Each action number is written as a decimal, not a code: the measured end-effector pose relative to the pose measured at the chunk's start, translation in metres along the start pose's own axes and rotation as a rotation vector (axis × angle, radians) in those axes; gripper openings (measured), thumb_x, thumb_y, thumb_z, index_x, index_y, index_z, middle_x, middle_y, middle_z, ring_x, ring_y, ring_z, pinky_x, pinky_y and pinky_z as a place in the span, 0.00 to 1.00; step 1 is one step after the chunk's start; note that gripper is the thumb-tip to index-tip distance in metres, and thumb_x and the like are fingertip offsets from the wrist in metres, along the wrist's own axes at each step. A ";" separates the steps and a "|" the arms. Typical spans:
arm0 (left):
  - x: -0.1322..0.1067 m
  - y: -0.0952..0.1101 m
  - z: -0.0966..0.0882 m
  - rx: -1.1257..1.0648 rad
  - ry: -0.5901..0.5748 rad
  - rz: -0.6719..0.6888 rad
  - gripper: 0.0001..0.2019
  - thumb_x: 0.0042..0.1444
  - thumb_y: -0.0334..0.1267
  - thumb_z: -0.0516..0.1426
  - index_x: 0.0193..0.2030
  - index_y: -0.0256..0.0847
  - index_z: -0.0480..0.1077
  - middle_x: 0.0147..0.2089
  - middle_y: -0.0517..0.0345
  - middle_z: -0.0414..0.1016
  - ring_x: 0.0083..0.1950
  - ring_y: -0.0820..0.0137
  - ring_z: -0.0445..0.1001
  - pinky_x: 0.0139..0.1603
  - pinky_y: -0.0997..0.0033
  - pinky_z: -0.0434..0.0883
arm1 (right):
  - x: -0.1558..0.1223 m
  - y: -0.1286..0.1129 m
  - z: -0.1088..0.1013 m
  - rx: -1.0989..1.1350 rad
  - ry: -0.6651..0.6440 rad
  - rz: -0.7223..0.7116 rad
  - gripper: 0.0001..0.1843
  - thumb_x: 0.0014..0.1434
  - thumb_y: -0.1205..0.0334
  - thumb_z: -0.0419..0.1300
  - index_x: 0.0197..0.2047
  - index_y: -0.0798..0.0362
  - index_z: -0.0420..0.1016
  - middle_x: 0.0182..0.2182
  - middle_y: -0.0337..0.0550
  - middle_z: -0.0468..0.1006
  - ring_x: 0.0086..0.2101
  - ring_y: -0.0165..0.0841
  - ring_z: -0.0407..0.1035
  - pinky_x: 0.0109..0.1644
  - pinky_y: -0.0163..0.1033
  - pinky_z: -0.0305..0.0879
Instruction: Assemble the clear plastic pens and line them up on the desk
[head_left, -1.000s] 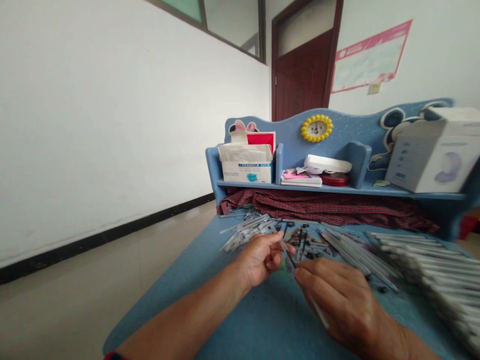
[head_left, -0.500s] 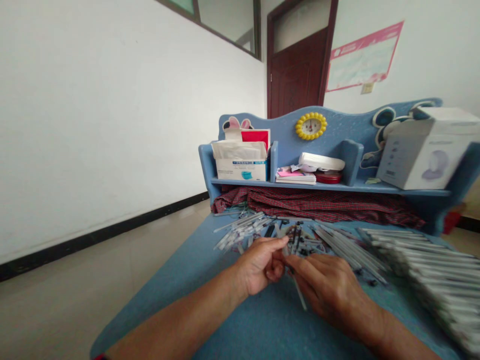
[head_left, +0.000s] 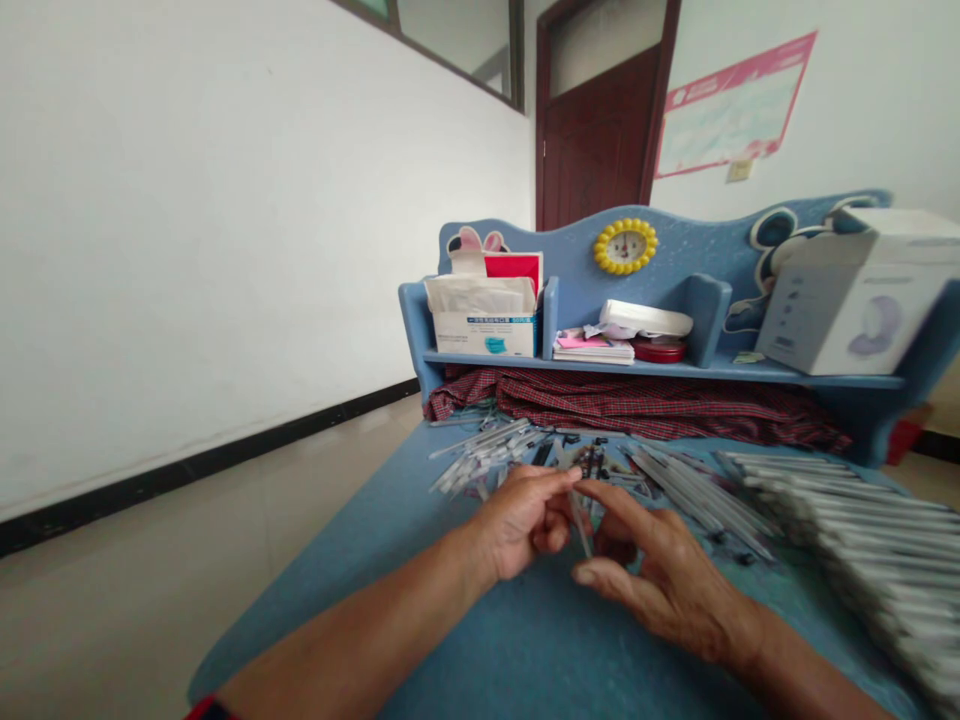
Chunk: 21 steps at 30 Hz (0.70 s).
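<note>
on my feed i've got a heap of pale tubes (head_left: 484, 455), then the left hand (head_left: 525, 520), curled and pinching a thin tube (head_left: 580, 525) slanting between both hands. the right hand (head_left: 664, 570) is half open, can't tell if it's touching, with stacked pale rods (head_left: 862, 540) far right.

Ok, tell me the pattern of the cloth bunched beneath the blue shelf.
The cloth is a dark red check, seen in the head view.

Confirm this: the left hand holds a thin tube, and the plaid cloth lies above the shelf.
Not quite: the head view shows the plaid cloth below the shelf, not above it. The left hand does hold a thin tube.
</note>
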<state>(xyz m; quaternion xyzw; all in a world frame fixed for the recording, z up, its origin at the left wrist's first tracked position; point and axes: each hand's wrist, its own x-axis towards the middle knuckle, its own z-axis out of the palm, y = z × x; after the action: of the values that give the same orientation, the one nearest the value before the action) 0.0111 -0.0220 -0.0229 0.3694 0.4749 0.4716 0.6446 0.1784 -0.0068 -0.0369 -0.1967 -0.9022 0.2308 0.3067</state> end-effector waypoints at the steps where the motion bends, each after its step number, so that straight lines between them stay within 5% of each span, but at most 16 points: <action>1: -0.001 -0.001 0.001 0.008 -0.028 0.009 0.14 0.51 0.45 0.56 0.28 0.33 0.69 0.20 0.56 0.72 0.12 0.80 0.62 0.10 0.83 0.48 | 0.000 0.001 0.001 0.016 -0.006 0.034 0.31 0.59 0.49 0.53 0.61 0.53 0.53 0.21 0.36 0.73 0.21 0.29 0.66 0.26 0.33 0.60; 9: -0.005 0.003 0.004 0.088 -0.043 -0.030 0.13 0.52 0.44 0.55 0.26 0.34 0.66 0.17 0.59 0.70 0.10 0.80 0.60 0.09 0.81 0.48 | 0.000 0.012 -0.008 -0.065 0.121 -0.010 0.21 0.62 0.58 0.49 0.57 0.54 0.59 0.21 0.36 0.71 0.19 0.27 0.64 0.24 0.33 0.58; 14: -0.010 0.006 0.003 0.232 -0.159 -0.140 0.12 0.52 0.45 0.55 0.28 0.36 0.66 0.16 0.59 0.71 0.09 0.79 0.61 0.09 0.81 0.49 | 0.002 0.027 -0.005 -0.305 0.145 -0.086 0.19 0.59 0.69 0.46 0.54 0.54 0.64 0.31 0.44 0.77 0.28 0.31 0.71 0.31 0.34 0.63; 21: -0.011 0.009 -0.001 0.272 -0.252 -0.138 0.20 0.52 0.53 0.53 0.32 0.34 0.68 0.16 0.59 0.70 0.10 0.79 0.61 0.09 0.81 0.47 | 0.004 0.028 -0.007 -0.467 0.104 -0.139 0.11 0.60 0.70 0.48 0.33 0.52 0.70 0.26 0.40 0.74 0.27 0.29 0.68 0.33 0.34 0.58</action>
<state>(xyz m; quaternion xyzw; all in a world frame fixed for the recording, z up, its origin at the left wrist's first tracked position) 0.0069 -0.0302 -0.0119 0.4758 0.4739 0.3077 0.6741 0.1863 0.0203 -0.0457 -0.2114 -0.9255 -0.0158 0.3139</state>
